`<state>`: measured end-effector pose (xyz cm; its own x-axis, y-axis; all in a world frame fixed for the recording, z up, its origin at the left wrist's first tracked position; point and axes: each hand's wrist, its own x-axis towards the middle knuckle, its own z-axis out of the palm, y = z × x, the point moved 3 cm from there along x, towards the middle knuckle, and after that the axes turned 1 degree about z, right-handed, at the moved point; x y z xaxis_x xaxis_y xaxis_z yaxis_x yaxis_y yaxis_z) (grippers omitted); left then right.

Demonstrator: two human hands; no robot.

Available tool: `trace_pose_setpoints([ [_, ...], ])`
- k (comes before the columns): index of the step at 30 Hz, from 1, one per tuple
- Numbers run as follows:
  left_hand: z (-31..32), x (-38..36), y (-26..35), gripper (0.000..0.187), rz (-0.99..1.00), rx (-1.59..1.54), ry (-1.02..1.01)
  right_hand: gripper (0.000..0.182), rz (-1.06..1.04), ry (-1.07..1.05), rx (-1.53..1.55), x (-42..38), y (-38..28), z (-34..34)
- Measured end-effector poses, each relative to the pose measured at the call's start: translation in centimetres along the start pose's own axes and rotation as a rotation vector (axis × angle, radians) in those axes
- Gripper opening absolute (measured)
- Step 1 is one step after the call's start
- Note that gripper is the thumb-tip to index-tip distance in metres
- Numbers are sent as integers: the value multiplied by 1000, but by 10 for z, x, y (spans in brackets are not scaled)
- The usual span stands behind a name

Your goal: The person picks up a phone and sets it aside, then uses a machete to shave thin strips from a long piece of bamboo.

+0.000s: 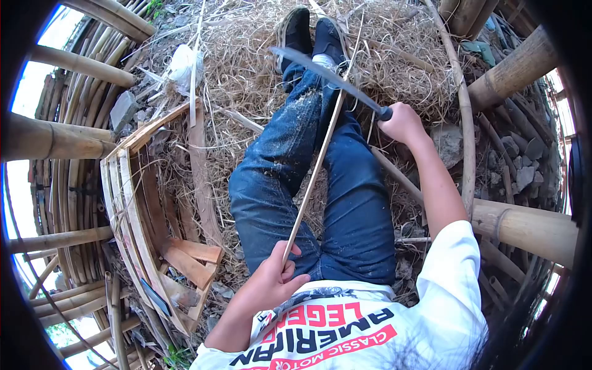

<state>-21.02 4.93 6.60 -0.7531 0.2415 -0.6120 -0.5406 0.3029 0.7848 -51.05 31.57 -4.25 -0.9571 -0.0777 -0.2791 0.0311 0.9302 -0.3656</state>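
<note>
My left hand is closed around the near end of a long, thin bamboo strip, close to my waist. From there the strip slants up between my legs toward my shoes. In my right hand, out past my right knee, the dark handle of a long knife is gripped. Its grey blade points up and to the left, crossing over the strip near my ankles. My jeans are dusted with pale shavings, and my legs lie stretched forward.
Curly bamboo shavings cover the ground around my feet. A wooden crate with a phone-like dark object on it lies to the left. Thick bamboo poles stand at both sides. Stones lie at right, and a white plastic bag at upper left.
</note>
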Motion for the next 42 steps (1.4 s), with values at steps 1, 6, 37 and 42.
trace_pose_setpoints([
  [1,-1,3,2,43,26,25,33,26,0,6,0,2,3,1],
  [6,0,12,7,44,-1,60,-15,26,15,23,179,-16,-6,9],
  [37,-9,28,-8,30,83,-126,7,29,-90,106,102,-71,-21,22],
  [42,-3,32,-10,15,66,-175,-5,30,-377,28,116,-108,-48,33],
])
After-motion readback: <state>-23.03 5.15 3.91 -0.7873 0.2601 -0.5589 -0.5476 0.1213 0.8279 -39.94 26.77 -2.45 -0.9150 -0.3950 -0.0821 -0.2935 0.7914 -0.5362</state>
